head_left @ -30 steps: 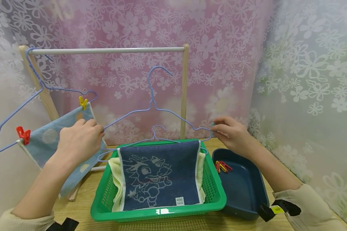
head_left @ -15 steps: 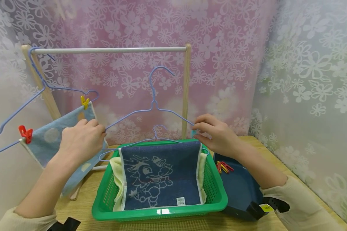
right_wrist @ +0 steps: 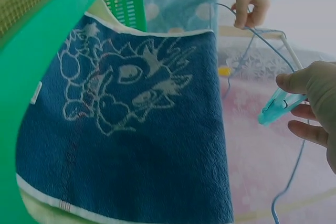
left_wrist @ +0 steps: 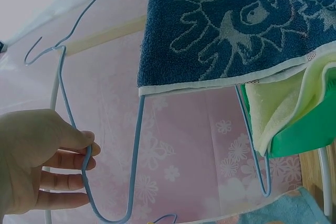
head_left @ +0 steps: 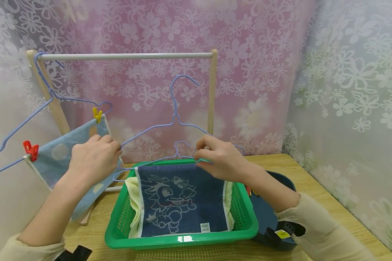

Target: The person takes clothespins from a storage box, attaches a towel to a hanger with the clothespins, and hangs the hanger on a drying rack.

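My left hand [head_left: 93, 159] grips the left shoulder of a blue wire hanger [head_left: 155, 126], thumb and fingers around the wire in the left wrist view. A dark blue towel [head_left: 183, 203] with a pale cartoon figure drapes over this hanger's lower bar, above a green basket [head_left: 183, 239]. My right hand [head_left: 223, 159] pinches a turquoise clothespin [right_wrist: 278, 106] between thumb and fingers, close over the towel's top edge and in front of the hanger's right side. A pale yellow towel [head_left: 134, 203] shows in the basket behind the blue one.
On the rack's white bar [head_left: 127, 56] hangs another hanger [head_left: 23, 119] at left, with a light blue towel [head_left: 60, 152] clipped by red [head_left: 31, 150] and yellow [head_left: 97, 115] clothespins. A third hanger [head_left: 183, 142] stands behind the basket's towels. Right of the basket sits a dark tub [head_left: 262, 214].
My right hand has moved left from the hanger's right end to the towel's top edge, bringing the turquoise clothespin along. My left hand keeps its grip on the hanger.
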Tool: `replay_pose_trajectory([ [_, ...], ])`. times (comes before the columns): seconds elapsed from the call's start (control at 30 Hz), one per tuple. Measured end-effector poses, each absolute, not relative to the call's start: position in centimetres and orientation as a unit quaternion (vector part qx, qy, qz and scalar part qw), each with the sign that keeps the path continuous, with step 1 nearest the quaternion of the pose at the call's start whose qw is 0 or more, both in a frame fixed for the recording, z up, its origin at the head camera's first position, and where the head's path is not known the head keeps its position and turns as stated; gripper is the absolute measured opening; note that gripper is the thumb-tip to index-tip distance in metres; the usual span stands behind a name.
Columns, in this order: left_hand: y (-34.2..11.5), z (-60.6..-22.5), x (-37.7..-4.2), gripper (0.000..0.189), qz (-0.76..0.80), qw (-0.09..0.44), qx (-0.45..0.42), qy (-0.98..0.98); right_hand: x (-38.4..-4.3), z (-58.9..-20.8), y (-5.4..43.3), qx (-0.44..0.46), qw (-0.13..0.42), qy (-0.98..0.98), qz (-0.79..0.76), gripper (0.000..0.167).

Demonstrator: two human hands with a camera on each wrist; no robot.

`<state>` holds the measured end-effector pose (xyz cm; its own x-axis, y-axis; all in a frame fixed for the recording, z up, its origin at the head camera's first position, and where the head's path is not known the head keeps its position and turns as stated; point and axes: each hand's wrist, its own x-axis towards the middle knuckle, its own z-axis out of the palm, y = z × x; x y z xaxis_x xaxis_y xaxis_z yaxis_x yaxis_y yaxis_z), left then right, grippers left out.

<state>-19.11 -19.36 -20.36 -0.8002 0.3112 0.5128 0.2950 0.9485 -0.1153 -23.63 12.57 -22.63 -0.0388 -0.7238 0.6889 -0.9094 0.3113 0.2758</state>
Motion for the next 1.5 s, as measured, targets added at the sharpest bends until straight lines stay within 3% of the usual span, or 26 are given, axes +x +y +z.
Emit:
replay_pose_trajectory([
  [0.5,-19.2,-20.6,-19.0,0.010,0.013,0.282,-0.164,-0.945,-23.2,-23.0,9.3,0.601,0.419,-0.677,0.075,0.007],
  [0.9,-19.1,-20.8,-18.9,0.011,0.010,0.292,-0.170,-0.941,-23.4,-23.4,6.6,0.615,0.439,-0.652,0.067,0.013],
  [1.5,-18.9,-20.8,-18.9,0.009,0.018,0.300,-0.177,-0.937,-23.6,-24.4,2.9,0.586,0.410,-0.688,0.121,0.012],
])
